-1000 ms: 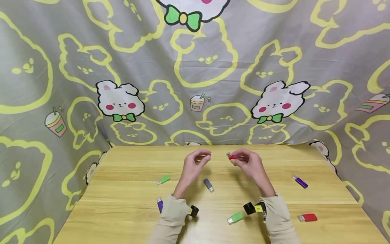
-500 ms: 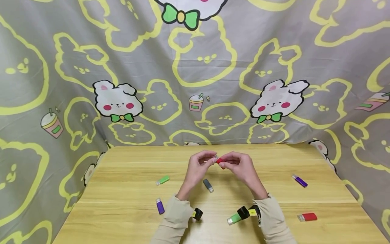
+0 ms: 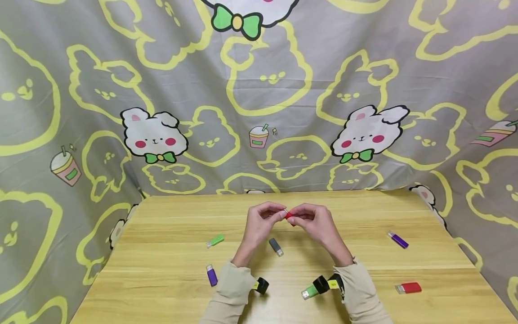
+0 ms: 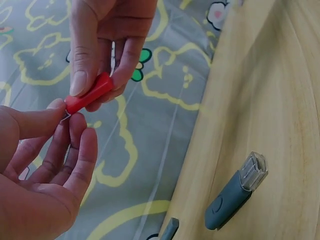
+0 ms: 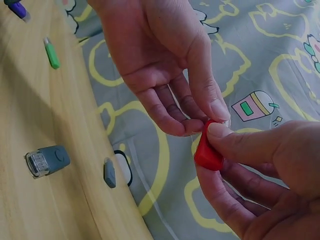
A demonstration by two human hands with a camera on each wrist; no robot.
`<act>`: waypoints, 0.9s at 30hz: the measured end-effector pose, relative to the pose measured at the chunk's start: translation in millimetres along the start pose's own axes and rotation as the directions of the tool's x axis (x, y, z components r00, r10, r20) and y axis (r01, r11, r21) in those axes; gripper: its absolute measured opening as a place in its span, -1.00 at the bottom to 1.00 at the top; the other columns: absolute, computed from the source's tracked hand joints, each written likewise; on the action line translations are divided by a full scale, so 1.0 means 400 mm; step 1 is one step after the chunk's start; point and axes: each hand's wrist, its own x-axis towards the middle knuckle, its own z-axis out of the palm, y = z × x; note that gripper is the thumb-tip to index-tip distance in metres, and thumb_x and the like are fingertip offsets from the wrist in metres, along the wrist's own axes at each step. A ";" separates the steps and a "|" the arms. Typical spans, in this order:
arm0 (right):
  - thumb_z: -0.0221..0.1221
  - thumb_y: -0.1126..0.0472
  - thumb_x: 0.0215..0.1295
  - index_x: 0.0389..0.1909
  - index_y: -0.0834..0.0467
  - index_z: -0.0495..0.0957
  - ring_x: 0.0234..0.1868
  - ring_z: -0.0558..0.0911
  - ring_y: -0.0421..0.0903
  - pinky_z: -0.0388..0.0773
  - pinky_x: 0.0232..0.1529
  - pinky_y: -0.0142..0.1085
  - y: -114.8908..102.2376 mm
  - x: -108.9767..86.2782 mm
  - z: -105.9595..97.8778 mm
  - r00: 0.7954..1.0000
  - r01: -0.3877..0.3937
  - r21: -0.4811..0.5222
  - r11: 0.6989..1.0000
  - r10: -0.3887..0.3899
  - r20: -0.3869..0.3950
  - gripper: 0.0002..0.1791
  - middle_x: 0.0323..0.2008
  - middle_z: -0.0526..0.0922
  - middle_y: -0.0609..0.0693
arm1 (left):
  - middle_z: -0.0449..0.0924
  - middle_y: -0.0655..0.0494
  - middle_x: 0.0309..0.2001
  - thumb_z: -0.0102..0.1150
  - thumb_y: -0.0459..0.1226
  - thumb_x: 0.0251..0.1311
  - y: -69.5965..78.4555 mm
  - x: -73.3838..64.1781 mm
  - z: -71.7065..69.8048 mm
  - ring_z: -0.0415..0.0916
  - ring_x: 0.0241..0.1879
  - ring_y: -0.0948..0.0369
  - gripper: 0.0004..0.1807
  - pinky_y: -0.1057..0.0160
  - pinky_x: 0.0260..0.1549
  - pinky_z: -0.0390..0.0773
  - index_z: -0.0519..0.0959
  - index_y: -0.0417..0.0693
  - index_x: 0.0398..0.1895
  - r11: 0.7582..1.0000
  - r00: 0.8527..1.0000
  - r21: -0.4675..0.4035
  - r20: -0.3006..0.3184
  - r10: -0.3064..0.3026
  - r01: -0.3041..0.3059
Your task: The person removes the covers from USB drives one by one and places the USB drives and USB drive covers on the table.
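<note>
Both hands meet over the far middle of the wooden table (image 3: 162,288), with a red USB stick (image 5: 210,148) between them. My right hand (image 3: 317,222) pinches its red body between thumb and fingers. At the other end, my left hand (image 3: 261,225) pinches the clear-capped plug, and its fingertips hide most of that part. In the left wrist view the red body (image 4: 90,95) slants up from the left fingertips to the right hand. A grey USB stick (image 3: 276,247) with a clear cap lies on the table below the hands.
Left on the table are a green stick (image 3: 215,240) and a purple one (image 3: 212,275). Another green stick (image 3: 310,291) lies partly behind the right wrist camera. A purple stick (image 3: 398,239) and a red one (image 3: 409,287) are at right. A patterned curtain (image 3: 299,99) hangs behind.
My right hand has brought the red USB stick leftward to my left hand, which now pinches its plug end. Over the last half second, the hands have barely shifted.
</note>
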 end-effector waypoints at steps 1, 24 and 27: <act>0.45 0.34 0.20 -0.25 0.26 0.75 -0.33 0.78 -0.05 0.74 -0.26 -0.23 -0.001 0.000 0.000 1.000 0.001 -0.004 1.000 -0.001 0.001 -0.88 -0.30 0.79 0.10 | 0.74 -0.17 -0.22 0.41 -0.44 0.23 0.000 0.001 -0.001 0.67 -0.29 0.16 -0.88 0.36 -0.24 0.67 0.75 -0.30 -0.19 1.000 1.000 -0.004 0.001 -0.001 0.001; 0.44 0.37 0.20 -0.26 0.25 0.73 -0.33 0.76 -0.05 0.71 -0.29 -0.36 -0.016 -0.003 -0.002 0.999 -0.006 -0.009 1.000 0.006 0.035 -0.89 -0.32 0.77 0.07 | 0.75 -0.18 -0.25 0.43 -0.43 0.20 0.004 -0.002 0.001 0.69 -0.34 0.24 -0.88 0.37 -0.28 0.67 0.76 -0.33 -0.22 0.999 0.999 -0.045 -0.043 -0.016 0.014; 0.45 0.37 0.20 -0.27 0.25 0.73 -0.34 0.76 -0.05 0.71 -0.30 -0.36 -0.021 -0.003 -0.004 0.999 -0.009 -0.009 1.000 0.009 0.037 -0.89 -0.33 0.77 0.07 | 0.76 -0.19 -0.25 0.44 -0.43 0.20 0.004 -0.002 0.003 0.70 -0.35 0.23 -0.87 0.36 -0.29 0.68 0.75 -0.34 -0.22 0.998 0.998 -0.058 -0.056 -0.030 0.027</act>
